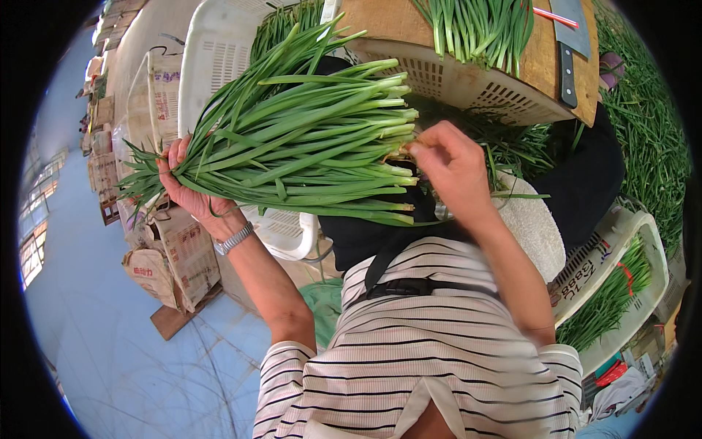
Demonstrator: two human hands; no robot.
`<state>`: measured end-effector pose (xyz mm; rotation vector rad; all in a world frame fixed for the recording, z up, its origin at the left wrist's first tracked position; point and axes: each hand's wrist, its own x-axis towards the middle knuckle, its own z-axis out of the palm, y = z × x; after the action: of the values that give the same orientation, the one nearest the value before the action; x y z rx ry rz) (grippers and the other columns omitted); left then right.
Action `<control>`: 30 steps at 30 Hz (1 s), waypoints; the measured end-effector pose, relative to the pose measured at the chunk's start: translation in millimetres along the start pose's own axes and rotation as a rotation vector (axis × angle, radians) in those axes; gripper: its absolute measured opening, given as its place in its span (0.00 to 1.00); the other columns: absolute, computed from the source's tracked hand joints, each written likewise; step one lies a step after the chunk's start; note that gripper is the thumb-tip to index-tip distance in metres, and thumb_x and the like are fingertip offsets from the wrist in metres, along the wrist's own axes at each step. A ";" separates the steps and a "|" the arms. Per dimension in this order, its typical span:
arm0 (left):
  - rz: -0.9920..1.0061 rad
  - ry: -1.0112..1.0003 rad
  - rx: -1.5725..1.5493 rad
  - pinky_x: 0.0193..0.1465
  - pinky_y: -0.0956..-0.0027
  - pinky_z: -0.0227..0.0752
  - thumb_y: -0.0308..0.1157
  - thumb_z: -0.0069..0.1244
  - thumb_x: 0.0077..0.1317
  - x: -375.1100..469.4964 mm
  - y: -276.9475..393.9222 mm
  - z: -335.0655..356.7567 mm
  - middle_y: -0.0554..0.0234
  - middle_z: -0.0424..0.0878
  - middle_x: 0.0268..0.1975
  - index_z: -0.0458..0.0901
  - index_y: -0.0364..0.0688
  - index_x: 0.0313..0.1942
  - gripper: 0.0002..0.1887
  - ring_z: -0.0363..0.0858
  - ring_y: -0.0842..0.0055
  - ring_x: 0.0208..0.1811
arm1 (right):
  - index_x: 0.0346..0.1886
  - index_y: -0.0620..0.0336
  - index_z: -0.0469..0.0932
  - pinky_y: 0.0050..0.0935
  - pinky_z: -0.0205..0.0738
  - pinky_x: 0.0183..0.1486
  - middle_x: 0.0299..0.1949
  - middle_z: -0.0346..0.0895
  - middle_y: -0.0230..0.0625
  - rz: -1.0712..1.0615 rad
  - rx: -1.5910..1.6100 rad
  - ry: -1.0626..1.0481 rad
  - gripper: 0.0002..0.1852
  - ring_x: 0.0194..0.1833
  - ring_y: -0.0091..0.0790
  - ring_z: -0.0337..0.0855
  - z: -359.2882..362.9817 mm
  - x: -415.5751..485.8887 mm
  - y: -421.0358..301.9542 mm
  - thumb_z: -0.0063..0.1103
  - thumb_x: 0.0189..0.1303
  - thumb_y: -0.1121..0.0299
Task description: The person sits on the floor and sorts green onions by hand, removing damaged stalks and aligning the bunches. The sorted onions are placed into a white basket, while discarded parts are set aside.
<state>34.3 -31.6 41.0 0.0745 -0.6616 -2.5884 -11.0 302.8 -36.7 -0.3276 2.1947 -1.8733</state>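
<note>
A large bunch of garlic chives [307,137] lies fanned out in front of me, leaf tips to the left and pale cut ends to the right. My left hand [192,184] grips it from below, near the leaf tips. At the cut ends, my right hand [452,162] has thumb and forefinger pinched together on a brownish stem end; the exact bit between the fingertips is partly hidden. Another bunch of chives [477,33] rests on a wooden board [548,82], beside a cleaver [569,52] with a black handle.
The board sits on an upturned-looking white plastic crate [439,77]. A white basket [211,60] holding chives stands at upper left. Loose chives [647,137] are heaped at right, above a crate [658,274] with tied bunches. Printed bags [184,258] stand left on the floor.
</note>
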 end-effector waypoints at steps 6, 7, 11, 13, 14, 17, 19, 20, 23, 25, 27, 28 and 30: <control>0.008 0.005 0.007 0.61 0.46 0.62 0.31 0.47 0.67 -1.2 2.8 -9.4 0.74 0.66 0.28 0.69 0.45 0.33 0.05 0.68 0.78 0.34 | 0.33 0.62 0.77 0.18 0.64 0.34 0.26 0.72 0.23 0.304 0.346 0.184 0.05 0.30 0.15 0.67 -39.6 -12.7 41.6 0.58 0.62 0.70; 0.016 0.010 -0.001 0.61 0.46 0.62 0.31 0.47 0.67 -2.4 3.5 -12.2 0.74 0.66 0.28 0.69 0.45 0.33 0.05 0.68 0.78 0.34 | 0.34 0.62 0.77 0.18 0.64 0.35 0.26 0.72 0.23 0.327 0.315 0.096 0.06 0.30 0.15 0.67 -39.5 -17.1 36.4 0.58 0.62 0.69; 0.024 0.017 0.021 0.61 0.46 0.62 0.31 0.47 0.66 -1.9 2.1 -13.3 0.74 0.66 0.28 0.69 0.45 0.33 0.05 0.68 0.78 0.34 | 0.36 0.62 0.78 0.18 0.66 0.36 0.28 0.74 0.25 0.286 0.322 -0.175 0.09 0.32 0.16 0.69 -7.4 -18.0 16.3 0.60 0.61 0.66; -0.003 -0.001 -0.019 0.61 0.47 0.62 0.31 0.47 0.66 -1.7 2.3 -8.7 0.74 0.66 0.28 0.69 0.45 0.34 0.04 0.68 0.78 0.34 | 0.35 0.62 0.78 0.18 0.66 0.35 0.27 0.75 0.24 0.291 0.324 -0.256 0.08 0.31 0.17 0.70 1.0 -11.1 26.6 0.61 0.60 0.67; -0.003 -0.006 -0.020 0.61 0.47 0.62 0.31 0.46 0.66 -1.0 1.2 -6.6 0.74 0.66 0.28 0.69 0.45 0.34 0.04 0.68 0.78 0.34 | 0.34 0.61 0.78 0.17 0.64 0.34 0.27 0.74 0.22 0.284 0.363 -0.174 0.07 0.30 0.15 0.68 -0.7 -13.2 26.3 0.59 0.61 0.68; 0.029 0.002 0.019 0.60 0.50 0.62 0.31 0.47 0.66 -3.9 4.3 -11.2 0.74 0.66 0.28 0.69 0.45 0.34 0.04 0.68 0.79 0.34 | 0.33 0.59 0.78 0.16 0.62 0.32 0.24 0.72 0.21 0.385 0.513 0.075 0.06 0.26 0.14 0.66 -28.5 -22.2 47.1 0.54 0.63 0.69; 0.043 0.019 0.038 0.59 0.52 0.63 0.31 0.47 0.66 -3.8 3.4 -14.6 0.74 0.66 0.28 0.69 0.45 0.34 0.04 0.68 0.79 0.34 | 0.34 0.59 0.78 0.17 0.63 0.33 0.26 0.72 0.21 0.397 0.619 0.257 0.06 0.27 0.15 0.67 -48.3 -27.8 65.5 0.53 0.64 0.68; 0.047 0.031 0.037 0.59 0.53 0.63 0.31 0.47 0.65 -4.3 2.4 -15.7 0.74 0.66 0.28 0.69 0.45 0.34 0.04 0.68 0.79 0.34 | 0.35 0.59 0.78 0.17 0.64 0.33 0.26 0.73 0.22 0.396 0.561 0.207 0.07 0.28 0.15 0.67 -48.8 -31.8 65.0 0.53 0.64 0.68; 0.030 0.026 0.011 0.58 0.58 0.63 0.31 0.48 0.65 -5.8 1.1 -16.0 0.74 0.66 0.28 0.69 0.46 0.34 0.05 0.68 0.79 0.34 | 0.37 0.60 0.78 0.18 0.65 0.36 0.29 0.73 0.23 0.370 0.438 -0.019 0.08 0.32 0.15 0.68 -38.0 -33.6 28.0 0.55 0.64 0.66; 0.019 0.021 -0.021 0.58 0.58 0.62 0.31 0.48 0.65 -4.0 -0.3 -12.7 0.74 0.66 0.28 0.68 0.45 0.35 0.05 0.68 0.79 0.34 | 0.36 0.61 0.78 0.17 0.65 0.35 0.29 0.73 0.23 0.308 0.437 -0.034 0.07 0.31 0.15 0.69 -15.9 -20.9 8.8 0.59 0.62 0.67; 0.025 0.020 0.004 0.57 0.58 0.62 0.30 0.48 0.65 -4.5 -1.7 -8.7 0.74 0.66 0.28 0.69 0.45 0.35 0.04 0.68 0.79 0.34 | 0.35 0.62 0.77 0.17 0.64 0.34 0.28 0.73 0.23 0.230 0.303 -0.101 0.06 0.30 0.15 0.69 0.6 -8.2 10.1 0.61 0.60 0.70; 0.028 0.020 0.017 0.57 0.58 0.63 0.30 0.48 0.65 -4.9 -1.6 -7.0 0.74 0.66 0.28 0.69 0.45 0.35 0.04 0.68 0.79 0.34 | 0.33 0.61 0.78 0.17 0.64 0.33 0.27 0.72 0.22 0.210 0.258 -0.115 0.04 0.29 0.15 0.68 5.7 -6.5 15.1 0.59 0.60 0.72; 0.046 0.039 0.053 0.56 0.58 0.63 0.30 0.47 0.65 -3.8 -1.5 -7.6 0.74 0.66 0.28 0.69 0.45 0.34 0.04 0.67 0.79 0.34 | 0.32 0.60 0.78 0.17 0.62 0.31 0.26 0.71 0.22 0.219 0.386 0.013 0.03 0.28 0.15 0.66 -4.3 -9.1 12.7 0.59 0.60 0.72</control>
<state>38.3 -32.0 33.4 0.1251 -0.7093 -2.5193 -4.0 311.7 -48.3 -0.0031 1.7383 -2.1119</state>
